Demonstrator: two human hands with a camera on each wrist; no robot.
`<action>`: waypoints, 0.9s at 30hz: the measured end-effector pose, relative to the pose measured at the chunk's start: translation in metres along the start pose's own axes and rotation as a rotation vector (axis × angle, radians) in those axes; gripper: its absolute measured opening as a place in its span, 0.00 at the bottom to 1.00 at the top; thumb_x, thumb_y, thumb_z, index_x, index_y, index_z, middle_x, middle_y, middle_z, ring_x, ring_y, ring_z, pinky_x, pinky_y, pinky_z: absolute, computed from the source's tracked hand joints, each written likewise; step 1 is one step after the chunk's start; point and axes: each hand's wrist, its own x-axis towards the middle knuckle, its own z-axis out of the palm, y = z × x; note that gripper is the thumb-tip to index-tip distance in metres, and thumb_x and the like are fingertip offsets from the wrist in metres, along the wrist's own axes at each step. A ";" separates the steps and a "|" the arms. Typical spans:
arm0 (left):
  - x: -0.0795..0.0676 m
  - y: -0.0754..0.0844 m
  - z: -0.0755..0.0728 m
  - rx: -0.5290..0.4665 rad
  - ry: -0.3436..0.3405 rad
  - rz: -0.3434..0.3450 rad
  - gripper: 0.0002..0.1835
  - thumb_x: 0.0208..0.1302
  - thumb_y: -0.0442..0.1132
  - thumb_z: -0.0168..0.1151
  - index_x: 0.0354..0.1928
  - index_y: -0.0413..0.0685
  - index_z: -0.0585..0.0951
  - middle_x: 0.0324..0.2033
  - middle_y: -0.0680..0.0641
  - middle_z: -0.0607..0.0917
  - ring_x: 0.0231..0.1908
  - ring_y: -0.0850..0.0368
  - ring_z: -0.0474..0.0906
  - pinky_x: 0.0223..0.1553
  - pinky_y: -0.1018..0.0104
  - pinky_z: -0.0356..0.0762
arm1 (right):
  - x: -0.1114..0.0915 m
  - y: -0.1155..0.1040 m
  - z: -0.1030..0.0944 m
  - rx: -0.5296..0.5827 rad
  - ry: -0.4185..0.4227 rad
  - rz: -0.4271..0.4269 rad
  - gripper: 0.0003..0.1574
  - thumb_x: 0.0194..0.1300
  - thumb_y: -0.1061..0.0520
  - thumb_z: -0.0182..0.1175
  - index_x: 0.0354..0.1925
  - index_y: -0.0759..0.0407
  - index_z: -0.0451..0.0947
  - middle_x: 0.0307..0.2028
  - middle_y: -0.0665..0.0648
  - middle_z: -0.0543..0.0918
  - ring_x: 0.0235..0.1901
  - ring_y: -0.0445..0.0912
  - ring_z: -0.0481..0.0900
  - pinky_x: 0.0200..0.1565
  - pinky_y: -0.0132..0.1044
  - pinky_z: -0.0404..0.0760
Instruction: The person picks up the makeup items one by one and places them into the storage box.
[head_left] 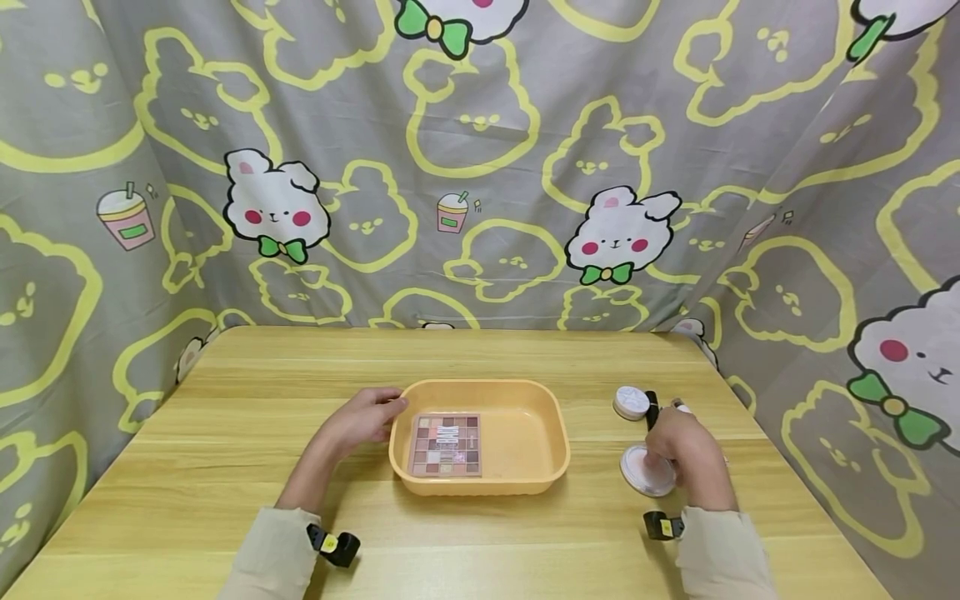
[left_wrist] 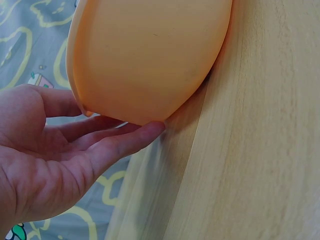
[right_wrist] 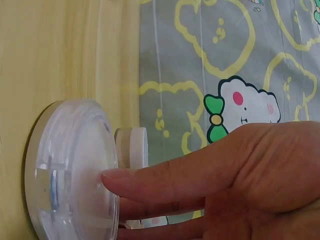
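My left hand (head_left: pixel 365 417) touches the left end of the yellow-orange plastic tray (head_left: pixel 525 477), with its thumb and fingers fairly straight; some fingertips are hidden behind the wall. An eyeshadow palette (head_left: pixel 447 446) lies flat in the tray's left part. On the right, my right hand (head_left: pixel 682 442) is over a round powder compact (head_left: pixel 639 473) with a clear lid, lying on the table. The thumb is at the lid of the compact (right_wrist: pixel 82 165) in the right wrist view. Its other fingers extend beside the rim, their tips partly hidden.
Beyond the compact stand a small round white-lidded container (head_left: pixel 632 402) and a slim black object (head_left: pixel 652 406). Another small item (head_left: pixel 680 405) shows partly behind the right hand. A patterned curtain (head_left: pixel 480 192) hangs round the back and sides of the wooden table (head_left: pixel 465 542).
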 end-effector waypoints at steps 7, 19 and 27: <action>0.002 0.000 0.002 -0.016 0.023 -0.013 0.23 0.74 0.44 0.47 0.64 0.38 0.69 0.58 0.38 0.75 0.59 0.44 0.71 0.51 0.52 0.78 | 0.002 -0.005 0.003 0.001 0.003 0.020 0.15 0.53 0.69 0.63 0.34 0.81 0.70 0.25 0.68 0.75 0.17 0.53 0.79 0.19 0.38 0.80; 0.000 0.000 0.000 -0.005 0.012 -0.006 0.24 0.74 0.45 0.46 0.64 0.37 0.68 0.59 0.36 0.74 0.60 0.42 0.70 0.51 0.52 0.77 | 0.001 -0.009 0.005 0.014 0.046 -0.035 0.16 0.53 0.68 0.61 0.37 0.82 0.70 0.25 0.66 0.74 0.16 0.52 0.76 0.18 0.37 0.78; 0.001 -0.001 0.000 -0.012 0.012 -0.005 0.23 0.74 0.44 0.47 0.64 0.37 0.68 0.59 0.36 0.74 0.60 0.42 0.71 0.51 0.53 0.78 | 0.002 -0.012 0.008 0.005 0.062 -0.048 0.13 0.54 0.68 0.61 0.33 0.79 0.72 0.24 0.64 0.75 0.17 0.51 0.77 0.18 0.36 0.78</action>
